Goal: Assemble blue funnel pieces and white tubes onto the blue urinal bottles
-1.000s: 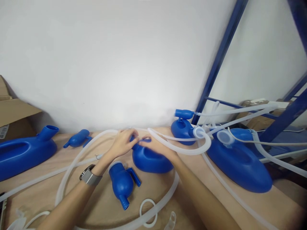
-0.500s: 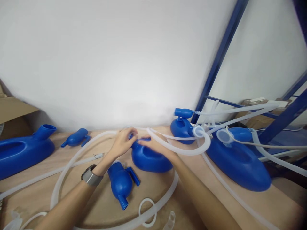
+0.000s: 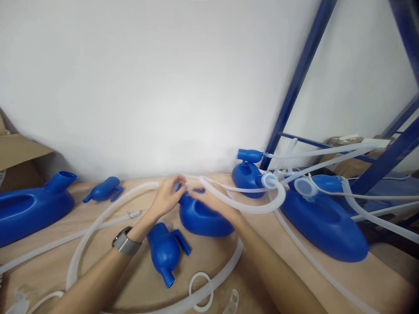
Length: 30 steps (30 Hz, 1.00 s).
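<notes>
A blue plastic urinal bottle (image 3: 206, 220) lies on its side in the middle of the table, its neck end towards the left. My left hand (image 3: 168, 194) curls around the neck, with thumb and fingers closed on it. Over the bottle's top and handle opening lies my right hand (image 3: 212, 198), gripping it near the neck; its fingertips are partly hidden. Just in front lies a small blue funnel-shaped receiver (image 3: 165, 250) with a side handle and a narrow spout. A white corrugated hose (image 3: 209, 288) loops around both things.
A larger blue bottle (image 3: 32, 209) and another small receiver (image 3: 104, 189) lie at left. On the right are blue bottles (image 3: 327, 226) with hoses attached, beside a blue metal frame (image 3: 301, 83). A white ring (image 3: 190, 290) and a clear strap (image 3: 233, 302) lie near the front.
My hands keep nearly the same hold on the bottle. The whole view shifts very slightly; nothing else visibly moves.
</notes>
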{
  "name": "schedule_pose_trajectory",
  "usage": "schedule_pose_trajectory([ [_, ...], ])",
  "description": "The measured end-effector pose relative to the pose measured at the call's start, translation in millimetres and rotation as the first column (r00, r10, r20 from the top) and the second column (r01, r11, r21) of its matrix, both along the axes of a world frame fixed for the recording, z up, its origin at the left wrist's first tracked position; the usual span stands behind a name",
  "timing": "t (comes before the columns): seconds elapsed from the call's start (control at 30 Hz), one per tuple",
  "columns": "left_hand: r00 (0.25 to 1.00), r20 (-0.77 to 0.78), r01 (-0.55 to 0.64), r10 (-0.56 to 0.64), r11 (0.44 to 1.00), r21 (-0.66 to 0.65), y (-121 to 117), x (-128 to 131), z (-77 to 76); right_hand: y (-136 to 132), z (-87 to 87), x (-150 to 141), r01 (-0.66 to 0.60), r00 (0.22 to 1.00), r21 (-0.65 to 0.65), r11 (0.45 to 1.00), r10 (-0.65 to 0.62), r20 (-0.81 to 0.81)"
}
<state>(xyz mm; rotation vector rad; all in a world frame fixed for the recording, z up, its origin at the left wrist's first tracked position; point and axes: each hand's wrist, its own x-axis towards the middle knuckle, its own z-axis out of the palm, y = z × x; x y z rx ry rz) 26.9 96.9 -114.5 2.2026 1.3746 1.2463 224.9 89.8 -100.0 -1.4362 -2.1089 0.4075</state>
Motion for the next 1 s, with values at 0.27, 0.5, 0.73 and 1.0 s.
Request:
schedule_pose_trajectory([
  [0.27, 0.988, -0.153, 0.018, -0.011, 0.999, 0.042, 5.0, -11.9, 2.8, 0.7, -4.6, 1.7, 0.0, 0.999, 0.039, 0.999, 0.002, -0.036],
  [0.5, 0.902, -0.415, 0.156, -0.118, 0.986, 0.057, 8.6, -50.4, 21.0, -1.2, -0.6, -1.0, 0.101, 0.994, -0.026, 0.995, -0.101, -0.031],
  [0.73, 0.856, -0.516, 0.098, -0.027, 0.989, 0.112, 15.3, -51.2, 6.5, 7.1, -10.7, -2.8, 0.098, 0.995, 0.122, 0.988, -0.098, -0.011],
  [1.0, 0.867, -0.476, -0.03, 0.145, 0.97, 0.241, 19.3, -41.2, -9.4, 15.0, -21.9, 8.6, -0.143, 0.987, 0.177, 0.974, 0.152, -0.041],
])
